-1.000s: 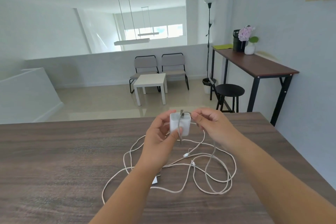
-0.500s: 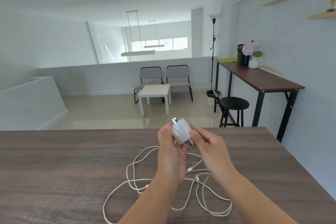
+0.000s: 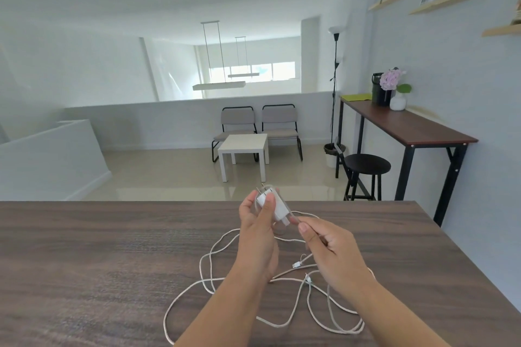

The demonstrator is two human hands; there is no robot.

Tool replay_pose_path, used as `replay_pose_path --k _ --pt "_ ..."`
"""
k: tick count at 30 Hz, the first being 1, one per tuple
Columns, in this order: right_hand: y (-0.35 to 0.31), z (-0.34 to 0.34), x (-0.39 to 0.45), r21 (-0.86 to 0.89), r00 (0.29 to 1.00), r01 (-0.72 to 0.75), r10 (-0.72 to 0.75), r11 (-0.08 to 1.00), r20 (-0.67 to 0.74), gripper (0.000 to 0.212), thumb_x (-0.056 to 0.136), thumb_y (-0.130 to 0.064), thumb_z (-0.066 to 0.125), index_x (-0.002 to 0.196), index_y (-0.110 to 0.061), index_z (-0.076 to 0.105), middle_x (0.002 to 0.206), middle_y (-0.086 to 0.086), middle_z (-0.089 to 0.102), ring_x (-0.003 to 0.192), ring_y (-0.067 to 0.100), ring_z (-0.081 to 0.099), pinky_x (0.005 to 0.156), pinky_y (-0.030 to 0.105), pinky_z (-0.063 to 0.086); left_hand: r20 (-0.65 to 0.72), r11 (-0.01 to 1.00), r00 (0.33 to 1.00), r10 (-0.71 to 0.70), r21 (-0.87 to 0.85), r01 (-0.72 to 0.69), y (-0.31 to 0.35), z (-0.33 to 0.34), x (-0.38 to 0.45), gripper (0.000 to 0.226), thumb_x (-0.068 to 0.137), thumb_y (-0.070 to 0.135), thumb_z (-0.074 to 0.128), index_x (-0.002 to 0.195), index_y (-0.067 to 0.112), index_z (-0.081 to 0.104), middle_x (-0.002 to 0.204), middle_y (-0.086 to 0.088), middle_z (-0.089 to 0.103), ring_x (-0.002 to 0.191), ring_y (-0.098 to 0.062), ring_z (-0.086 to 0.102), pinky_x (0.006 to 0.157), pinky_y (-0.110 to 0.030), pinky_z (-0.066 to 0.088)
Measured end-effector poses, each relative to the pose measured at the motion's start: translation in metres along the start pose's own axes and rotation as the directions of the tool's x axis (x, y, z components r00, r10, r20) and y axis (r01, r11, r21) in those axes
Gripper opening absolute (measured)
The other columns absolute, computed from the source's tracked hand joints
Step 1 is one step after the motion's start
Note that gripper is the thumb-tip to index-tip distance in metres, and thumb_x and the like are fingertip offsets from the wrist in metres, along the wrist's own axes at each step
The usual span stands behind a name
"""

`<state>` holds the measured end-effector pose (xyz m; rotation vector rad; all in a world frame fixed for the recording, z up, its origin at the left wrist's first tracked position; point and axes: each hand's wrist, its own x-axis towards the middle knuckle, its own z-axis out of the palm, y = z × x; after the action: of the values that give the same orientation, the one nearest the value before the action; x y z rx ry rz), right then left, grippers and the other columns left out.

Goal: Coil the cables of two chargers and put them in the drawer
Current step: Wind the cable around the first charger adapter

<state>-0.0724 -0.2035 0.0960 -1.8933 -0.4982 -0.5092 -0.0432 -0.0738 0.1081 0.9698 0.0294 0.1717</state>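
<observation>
My left hand (image 3: 258,234) grips a white charger block (image 3: 275,204) above the dark wooden table (image 3: 98,262), prongs pointing up and away. A turn of its pale cable lies around the block. My right hand (image 3: 328,251) pinches that cable just right of the block, pulled taut between thumb and fingers. The remaining white cables (image 3: 296,298) sprawl in loose tangled loops on the table under both forearms, with small connectors (image 3: 296,264) among them. No drawer is in view.
The table's far edge runs just behind my hands and its right edge slants down to the right. Beyond are a white side table (image 3: 244,149), two chairs, a black stool (image 3: 366,166) and a tall desk (image 3: 406,124) by the right wall.
The block has tilted in my left hand. My right hand has come off the block's top and drawn the cable down to the right. The view has tipped upward.
</observation>
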Motion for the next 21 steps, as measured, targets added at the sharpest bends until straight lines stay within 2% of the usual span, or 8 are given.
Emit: replay_pose_path --k 2,5,9,13,15,17,19,21 --pt "0.006 -0.001 0.000 0.058 0.998 -0.067 0.068 0.996 -0.003 0.029 0.097 -0.021 0.053 0.101 -0.047 0.066 0.077 -0.023 0.069 0.073 0.001 0.062 0.067 0.011 0.042 0.052 0.999 0.998 -0.026 -0.044 0.028 0.005 -0.002 0.000 0.040 0.092 0.032 0.055 0.127 0.013 0.051 0.122 -0.011 0.068 0.088 -0.023 0.056 0.079 -0.033 0.040" --pt "0.012 -0.006 0.001 0.118 0.990 -0.136 0.139 0.984 -0.017 0.023 0.095 -0.025 0.056 0.101 -0.040 0.072 0.092 -0.011 0.074 0.084 0.014 0.066 0.073 0.015 0.046 0.099 0.999 0.995 -0.027 -0.043 0.031 0.010 -0.007 -0.003 0.049 0.087 0.035 0.057 0.126 0.005 0.056 0.128 -0.018 0.064 0.098 -0.032 0.052 0.075 -0.033 0.043" --pt "0.010 -0.014 0.001 0.132 0.987 -0.160 0.160 0.978 0.006 0.022 0.095 -0.020 0.057 0.095 -0.035 0.073 0.096 -0.025 0.072 0.095 -0.005 0.064 0.080 0.005 0.042 0.185 0.998 0.982 -0.045 -0.038 0.053 0.012 -0.018 -0.004 0.043 0.088 0.031 0.056 0.123 0.006 0.058 0.121 -0.016 0.067 0.088 -0.018 0.061 0.062 -0.024 0.050" --pt "0.015 -0.019 0.000 0.114 0.983 -0.183 0.186 0.976 -0.008 0.021 0.095 -0.019 0.056 0.094 -0.029 0.075 0.079 -0.022 0.071 0.072 -0.005 0.061 0.070 0.008 0.041 0.218 0.996 0.973 -0.072 -0.030 0.081 0.011 -0.024 -0.003 0.058 0.087 0.031 0.065 0.133 -0.001 0.050 0.120 -0.016 0.064 0.087 -0.020 0.064 0.057 -0.025 0.053" --pt "0.019 -0.018 -0.003 0.102 0.982 -0.184 0.186 0.978 -0.012 0.021 0.095 -0.022 0.056 0.094 -0.031 0.074 0.082 -0.012 0.073 0.075 0.004 0.063 0.070 0.014 0.045 0.231 0.995 0.970 -0.078 -0.036 0.089 0.012 -0.024 -0.004 0.062 0.086 0.028 0.066 0.137 -0.002 0.046 0.118 -0.018 0.065 0.084 -0.022 0.067 0.059 -0.029 0.055" --pt "0.022 -0.018 -0.005 0.094 0.982 -0.189 0.191 0.977 -0.010 0.020 0.096 -0.024 0.055 0.096 -0.031 0.074 0.079 -0.001 0.072 0.074 0.013 0.062 0.069 0.018 0.046 0.246 0.993 0.966 -0.077 -0.070 0.097 0.013 -0.024 -0.003 0.055 0.091 0.022 0.062 0.137 -0.002 0.045 0.116 -0.018 0.066 0.086 -0.026 0.069 0.063 -0.031 0.058" --pt "0.022 -0.018 -0.008 0.135 0.980 -0.199 0.198 0.971 0.022 0.021 0.097 -0.017 0.054 0.099 -0.022 0.074 0.060 -0.016 0.065 0.061 0.002 0.058 0.061 0.011 0.041 0.258 0.988 0.963 -0.072 -0.113 0.105 0.014 -0.023 -0.003 0.051 0.091 0.019 0.055 0.136 -0.002 0.046 0.117 -0.018 0.065 0.090 -0.027 0.069 0.065 -0.032 0.060" --pt "0.022 -0.019 -0.009 0.160 0.978 -0.206 0.199 0.965 0.056 0.021 0.097 -0.012 0.053 0.101 -0.013 0.073 0.055 -0.028 0.058 0.060 -0.009 0.056 0.061 0.007 0.039 0.269 0.982 0.960 -0.074 -0.146 0.116 0.015 -0.022 -0.003 0.049 0.093 0.020 0.052 0.137 -0.001 0.046 0.118 -0.018 0.065 0.093 -0.028 0.067 0.066 -0.032 0.060"
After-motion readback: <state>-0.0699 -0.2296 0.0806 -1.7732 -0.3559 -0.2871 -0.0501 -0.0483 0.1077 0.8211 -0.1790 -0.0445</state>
